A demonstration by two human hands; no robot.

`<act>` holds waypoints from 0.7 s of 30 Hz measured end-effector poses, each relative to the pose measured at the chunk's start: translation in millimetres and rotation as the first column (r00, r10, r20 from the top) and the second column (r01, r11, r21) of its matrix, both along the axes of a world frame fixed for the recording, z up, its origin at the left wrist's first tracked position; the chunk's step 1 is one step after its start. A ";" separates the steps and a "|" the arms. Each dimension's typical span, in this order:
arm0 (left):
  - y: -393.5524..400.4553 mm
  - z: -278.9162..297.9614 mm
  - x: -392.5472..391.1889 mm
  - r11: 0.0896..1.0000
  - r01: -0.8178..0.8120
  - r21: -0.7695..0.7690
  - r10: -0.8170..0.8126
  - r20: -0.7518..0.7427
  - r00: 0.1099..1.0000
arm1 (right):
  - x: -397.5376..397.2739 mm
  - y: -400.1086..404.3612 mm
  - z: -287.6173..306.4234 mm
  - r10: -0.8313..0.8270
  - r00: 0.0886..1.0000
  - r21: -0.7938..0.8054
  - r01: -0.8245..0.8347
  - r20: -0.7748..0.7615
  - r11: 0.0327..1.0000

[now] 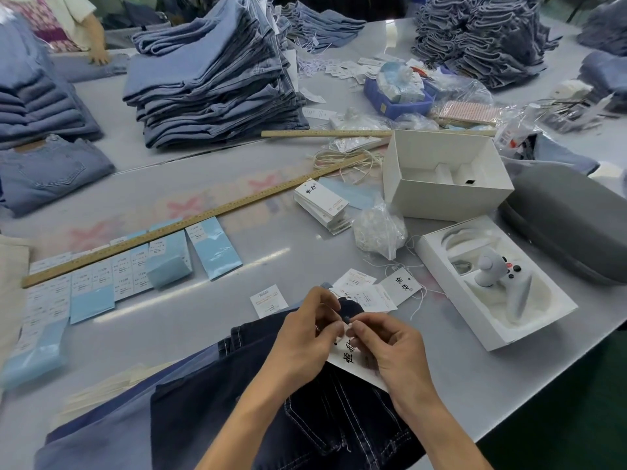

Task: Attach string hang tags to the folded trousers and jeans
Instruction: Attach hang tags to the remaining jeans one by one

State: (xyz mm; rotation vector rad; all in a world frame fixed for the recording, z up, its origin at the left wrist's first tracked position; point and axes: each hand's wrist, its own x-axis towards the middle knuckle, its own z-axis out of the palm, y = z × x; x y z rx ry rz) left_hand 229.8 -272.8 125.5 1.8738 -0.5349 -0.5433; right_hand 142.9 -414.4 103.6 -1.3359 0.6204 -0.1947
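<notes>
Two bare forearms, left hand (307,329) and right hand (390,347), sleeveless, ringless.

Two wooden rulers lie on the counter (271,276), the long ruler (190,222) and the far ruler (325,133), with two open white boxes, the empty box (444,174) and the tray box (492,283), and one grey case (570,225). One pair of dark jeans (271,401) lies in front, and one stack of white hang tags (322,205) beside one clear bag (380,228). Denim piles number perhaps five, too blurred at the edges to be sure, the tallest pile (217,79) in the middle.
</notes>
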 end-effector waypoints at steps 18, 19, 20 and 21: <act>0.4 -5.5 1.4 0.996 0.085 0.040 -0.088 0.070 0.994 | 0.1 -0.2 -0.2 0.092 0.996 -0.225 -0.091 -0.004 0.970; 0.3 -6.0 1.9 0.997 0.076 0.034 -0.078 0.082 0.994 | 0.2 -0.2 1.0 0.098 0.995 -0.222 -0.097 -0.004 0.970; 0.3 -6.8 2.5 0.998 0.054 0.013 -0.055 0.092 0.994 | 0.0 -0.4 2.5 0.103 0.995 -0.209 -0.102 -0.004 0.973; 0.7 -7.6 3.4 0.999 0.026 -0.023 -0.024 0.093 0.995 | 0.2 -0.9 3.9 0.106 0.994 -0.185 -0.105 -0.002 0.977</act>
